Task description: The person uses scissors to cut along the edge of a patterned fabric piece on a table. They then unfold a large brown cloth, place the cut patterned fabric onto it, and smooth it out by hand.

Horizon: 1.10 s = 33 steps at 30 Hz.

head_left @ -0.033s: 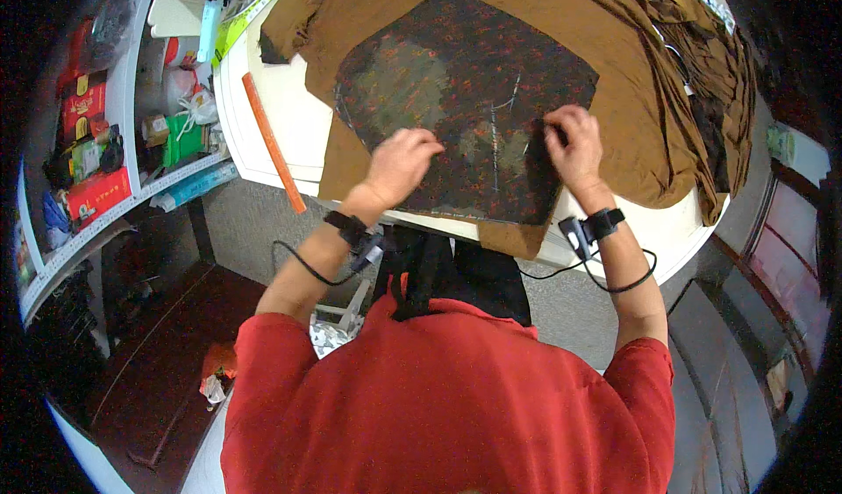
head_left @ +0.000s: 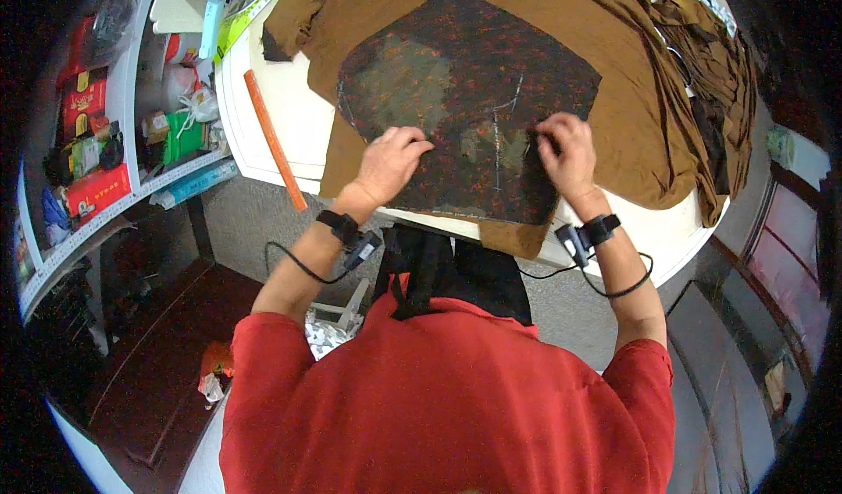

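Observation:
A dark fabric panel [head_left: 474,47] with reddish flecks and greyish patches lies flat over a larger brown cloth [head_left: 649,152]. White lines, one long and one short and curved, mark its right half. Over the panel's left part is my left hand [head_left: 390,164], its fingers bent and thumb and fingertips drawn together. My right hand [head_left: 571,154] is at the panel's right side, near the long line, with curled fingers and the thumb close to them. Whatever either hand pinches is too small or hidden to make out.
An orange ruler [head_left: 274,140] rests on the white table [head_left: 246,143] at the left. Bunched brown cloth [head_left: 719,82] hangs over the right side. Shelves with boxes and bags [head_left: 98,198] stand at the left. Black cables [head_left: 303,269] trail from bands on both wrists.
Both hands have shifted slightly to the left. My right hand's fingertips have come a little further in over the dark panel. The cloth lies almost as before.

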Tool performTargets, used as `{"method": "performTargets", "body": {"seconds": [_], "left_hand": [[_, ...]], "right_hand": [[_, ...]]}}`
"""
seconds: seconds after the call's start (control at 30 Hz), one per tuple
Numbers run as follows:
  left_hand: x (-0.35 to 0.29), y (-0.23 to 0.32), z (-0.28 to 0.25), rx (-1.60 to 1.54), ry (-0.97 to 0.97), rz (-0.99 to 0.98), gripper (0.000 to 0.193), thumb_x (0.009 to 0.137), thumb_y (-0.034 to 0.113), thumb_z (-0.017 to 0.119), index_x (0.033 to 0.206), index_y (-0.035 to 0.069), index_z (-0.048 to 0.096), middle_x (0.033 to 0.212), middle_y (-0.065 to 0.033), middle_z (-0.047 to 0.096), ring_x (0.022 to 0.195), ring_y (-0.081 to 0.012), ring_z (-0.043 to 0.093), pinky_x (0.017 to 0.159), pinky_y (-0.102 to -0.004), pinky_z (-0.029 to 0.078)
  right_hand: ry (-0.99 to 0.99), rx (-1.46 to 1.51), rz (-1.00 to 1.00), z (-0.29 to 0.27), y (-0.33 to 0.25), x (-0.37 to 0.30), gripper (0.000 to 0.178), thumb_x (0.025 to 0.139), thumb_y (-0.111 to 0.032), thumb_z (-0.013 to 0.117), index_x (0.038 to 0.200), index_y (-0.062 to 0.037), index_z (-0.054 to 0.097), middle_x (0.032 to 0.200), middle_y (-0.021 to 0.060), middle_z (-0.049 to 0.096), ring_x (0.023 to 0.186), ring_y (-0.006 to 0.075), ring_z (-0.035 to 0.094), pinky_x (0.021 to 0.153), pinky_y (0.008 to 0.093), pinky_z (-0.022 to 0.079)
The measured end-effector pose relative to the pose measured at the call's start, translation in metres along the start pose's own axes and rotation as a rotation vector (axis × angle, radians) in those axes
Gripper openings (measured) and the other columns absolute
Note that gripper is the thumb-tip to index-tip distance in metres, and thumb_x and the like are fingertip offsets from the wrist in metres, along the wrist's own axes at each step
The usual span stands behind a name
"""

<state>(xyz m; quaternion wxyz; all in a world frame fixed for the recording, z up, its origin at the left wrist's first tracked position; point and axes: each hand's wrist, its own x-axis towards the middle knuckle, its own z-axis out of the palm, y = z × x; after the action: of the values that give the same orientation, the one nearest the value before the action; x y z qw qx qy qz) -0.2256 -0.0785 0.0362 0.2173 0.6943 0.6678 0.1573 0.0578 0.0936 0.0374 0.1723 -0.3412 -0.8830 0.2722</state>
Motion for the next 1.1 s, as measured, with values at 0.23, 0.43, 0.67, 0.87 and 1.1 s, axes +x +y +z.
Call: {"method": "performTargets", "body": {"seconds": [0.23, 0.43, 0.67, 0.87, 1.1], "left_hand": [[-0.042, -0.003, 0.009, 0.167, -0.009, 0.09, 0.051, 0.079, 0.009, 0.063, 0.128, 0.016, 0.053, 0.135, -0.0107, 0.046, 0.119, -0.0325, 0.047, 0.102, -0.0474, 0.038], [-0.012, -0.006, 0.01, 0.089, 0.145, 0.05, 0.045, 0.081, 0.009, 0.061, 0.125, 0.011, 0.053, 0.134, -0.01, 0.047, 0.12, -0.0316, 0.046, 0.101, -0.0458, 0.038], [0.103, -0.009, 0.012, 0.177, 0.041, 0.147, 0.058, 0.089, 0.027, 0.058, 0.141, 0.01, 0.039, 0.151, -0.0096, 0.03, 0.14, -0.0295, 0.025, 0.115, -0.0444, 0.02], [0.117, -0.039, 0.002, 0.224, 0.001, 0.059, 0.064, 0.092, 0.039, 0.051, 0.145, 0.009, 0.03, 0.154, -0.0108, 0.022, 0.142, -0.0295, 0.019, 0.117, -0.0443, 0.015], [0.119, -0.078, -0.017, 0.297, 0.096, -0.2, 0.067, 0.095, 0.04, 0.043, 0.147, 0.002, 0.023, 0.155, -0.0161, 0.017, 0.144, -0.031, 0.015, 0.117, -0.0449, 0.01]], "right_hand": [[-0.213, -0.029, -0.032, 0.013, -0.035, -0.055, 0.041, 0.071, -0.004, 0.067, 0.111, -0.0111, 0.064, 0.137, 0.0142, 0.044, 0.126, 0.0399, 0.041, 0.104, 0.0494, 0.035], [-0.109, -0.02, 0.036, 0.027, -0.032, -0.04, 0.044, 0.078, -0.004, 0.063, 0.121, -0.0083, 0.057, 0.14, 0.0138, 0.043, 0.132, 0.0377, 0.036, 0.108, 0.0495, 0.031], [-0.094, -0.113, -0.05, 0.063, -0.04, 0.027, 0.045, 0.082, -0.008, 0.061, 0.126, -0.0126, 0.054, 0.143, 0.0075, 0.041, 0.135, 0.0318, 0.034, 0.111, 0.0489, 0.027], [-0.063, -0.298, 0.041, 0.046, 0.012, 0.055, 0.051, 0.085, -0.024, 0.063, 0.133, -0.0134, 0.049, 0.146, 0.0123, 0.036, 0.135, 0.0341, 0.033, 0.111, 0.0504, 0.024], [0.047, -0.454, 0.305, 0.014, 0.078, 0.066, 0.063, 0.094, -0.039, 0.048, 0.144, -0.0051, 0.03, 0.153, 0.0124, 0.023, 0.142, 0.0305, 0.019, 0.116, 0.0461, 0.014]]}}
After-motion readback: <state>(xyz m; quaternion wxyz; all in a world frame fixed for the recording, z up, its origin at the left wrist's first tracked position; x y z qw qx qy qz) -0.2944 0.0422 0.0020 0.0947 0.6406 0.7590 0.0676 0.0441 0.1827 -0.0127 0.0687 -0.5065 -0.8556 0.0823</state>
